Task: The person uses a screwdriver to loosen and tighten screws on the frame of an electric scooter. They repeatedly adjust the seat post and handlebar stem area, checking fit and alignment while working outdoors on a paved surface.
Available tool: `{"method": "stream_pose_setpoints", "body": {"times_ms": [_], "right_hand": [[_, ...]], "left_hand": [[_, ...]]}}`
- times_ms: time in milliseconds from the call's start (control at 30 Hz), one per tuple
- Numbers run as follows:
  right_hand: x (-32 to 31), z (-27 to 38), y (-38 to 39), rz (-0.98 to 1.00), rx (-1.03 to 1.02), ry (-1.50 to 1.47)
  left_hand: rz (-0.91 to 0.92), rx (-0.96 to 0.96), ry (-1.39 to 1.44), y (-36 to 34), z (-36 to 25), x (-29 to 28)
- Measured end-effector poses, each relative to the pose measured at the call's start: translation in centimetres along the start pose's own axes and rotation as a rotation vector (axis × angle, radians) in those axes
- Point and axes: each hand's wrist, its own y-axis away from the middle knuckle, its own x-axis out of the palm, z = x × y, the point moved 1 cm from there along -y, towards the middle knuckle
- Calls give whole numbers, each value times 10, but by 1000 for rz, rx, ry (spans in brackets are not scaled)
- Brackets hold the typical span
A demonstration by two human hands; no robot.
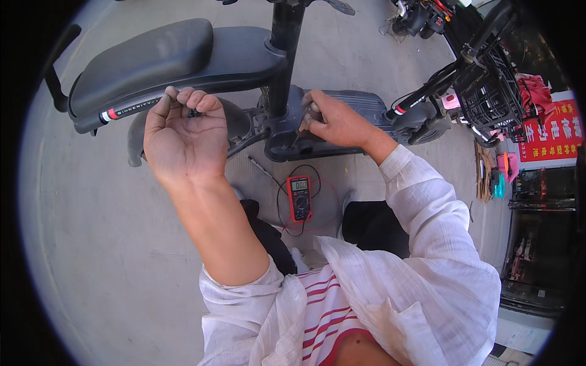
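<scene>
My right hand (340, 122) is closed round a screwdriver (298, 139), its thin shaft slanting down to the black footboard (360, 100) of an electric scooter. Most of the handle is hidden by my fingers. In front of the scooter's seat (146, 53), my left hand (188, 131) is raised, palm toward me. Its thumb and forefinger are pinched together and the other fingers curl in; whatever lies between the tips is too small to make out. Below the footboard, a red multimeter (300, 199) lies on the ground with its display lit.
Black and red test leads (279, 194) loop around the multimeter, with a black probe (264, 168) beside it. At right stands another two-wheeler with a black wire basket (488, 91). Behind it is a red sign (549, 131). My feet and dark trouser legs (373, 229) flank the multimeter.
</scene>
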Motion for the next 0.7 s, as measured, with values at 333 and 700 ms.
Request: {"method": "stream_pose_setpoints", "body": {"times_ms": [333,700], "right_hand": [[-2,-11,-5,-14,1,83],[-1,-13,-2,-45,-5,61]], "left_hand": [[3,-58,-5,-7,10,1],[13,-85,-5,-7,17,0]]}}
